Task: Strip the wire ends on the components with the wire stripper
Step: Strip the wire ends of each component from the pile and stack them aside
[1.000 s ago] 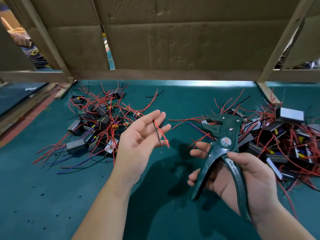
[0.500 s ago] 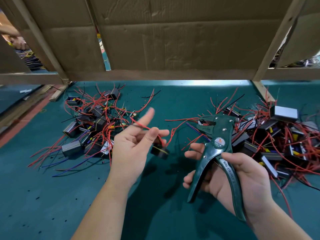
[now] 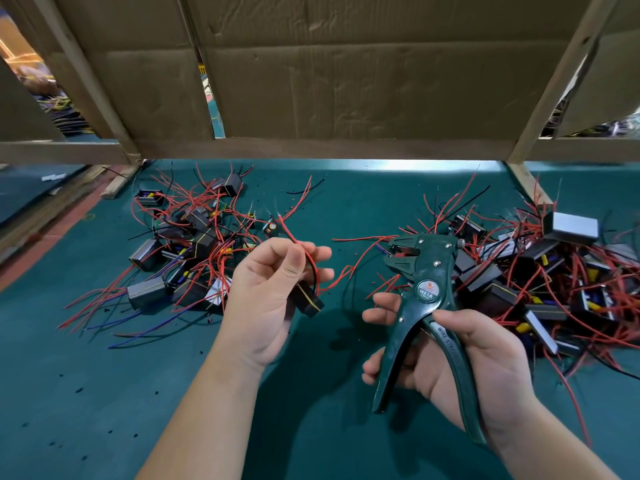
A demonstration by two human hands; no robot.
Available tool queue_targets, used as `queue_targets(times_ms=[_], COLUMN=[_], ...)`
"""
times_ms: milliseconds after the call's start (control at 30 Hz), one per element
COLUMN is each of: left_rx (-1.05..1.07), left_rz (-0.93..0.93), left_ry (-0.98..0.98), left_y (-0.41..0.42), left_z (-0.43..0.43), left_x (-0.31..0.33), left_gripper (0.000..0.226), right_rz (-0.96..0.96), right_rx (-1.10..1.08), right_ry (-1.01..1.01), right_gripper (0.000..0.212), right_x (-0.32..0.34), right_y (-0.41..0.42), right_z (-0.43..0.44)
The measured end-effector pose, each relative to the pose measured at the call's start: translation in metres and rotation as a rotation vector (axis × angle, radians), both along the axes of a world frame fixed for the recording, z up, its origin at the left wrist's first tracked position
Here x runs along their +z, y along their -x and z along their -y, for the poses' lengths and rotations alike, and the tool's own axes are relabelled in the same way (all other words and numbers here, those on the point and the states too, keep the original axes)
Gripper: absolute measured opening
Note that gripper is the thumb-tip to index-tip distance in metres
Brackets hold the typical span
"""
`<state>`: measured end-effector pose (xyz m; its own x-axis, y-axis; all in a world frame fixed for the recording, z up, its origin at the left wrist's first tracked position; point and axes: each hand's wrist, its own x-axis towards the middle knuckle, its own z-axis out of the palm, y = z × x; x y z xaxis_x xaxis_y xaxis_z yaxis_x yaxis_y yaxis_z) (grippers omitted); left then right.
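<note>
Left hand (image 3: pixel 266 292) has closed up: index finger no longer points, fingers now pinch the red leads (image 3: pixel 288 231). Component (image 3: pixel 306 301) hangs just under those fingertips, mid-frame. Right hand (image 3: pixel 460 362) stays wrapped round the wire stripper (image 3: pixel 420 271) handles, tool head right of the component, not touching it.

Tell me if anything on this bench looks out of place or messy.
Nothing looks broken. Small dark specks litter the green mat at front left, probably stripped insulation. The left pile and right pile are tangled heaps. The held component and wire stripper look fine.
</note>
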<state>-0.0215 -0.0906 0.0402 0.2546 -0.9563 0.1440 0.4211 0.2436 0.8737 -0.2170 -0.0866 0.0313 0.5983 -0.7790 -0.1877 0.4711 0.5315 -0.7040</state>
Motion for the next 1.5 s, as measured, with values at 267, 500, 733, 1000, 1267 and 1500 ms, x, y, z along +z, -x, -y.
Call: queue_targets(times_ms=[267,500,733,1000,1267,1500], left_rx=[-0.143,-0.101,-0.045,0.169,0.084,-0.041], left_rz=[0.053,0.022,0.101,0.501,0.599,0.696], left_ry=[-0.134,-0.165,-0.168,0.022,0.030,0.029], left_y=[0.004,0.006,0.006,0.013,0.012,0.013], left_z=[0.002,0.005,0.007,0.004,0.004,0.002], left_x=[-0.004,-0.002,-0.007,-0.017,-0.018,-0.022], left_gripper=[0.011,0.015,0.023,0.020,0.016,0.017], right_rz=[-0.011,-0.056,-0.066,0.044,0.198,0.038], right_rx=[0.069,0.134,0.125,0.125,0.149,-0.037], right_ry=[-0.053,-0.056,-0.047,0.060,0.155,0.159], right_gripper=[0.089,0.089,0.086,0.079,0.060,0.068], right_x=[-0.007,-0.011,-0.012,0.000,0.009,0.003], right_y=[-0.008,-0.013,-0.013,-0.003,0.001,-0.001], right_z=[-0.003,-0.007,-0.007,-0.005,-0.005,-0.005])
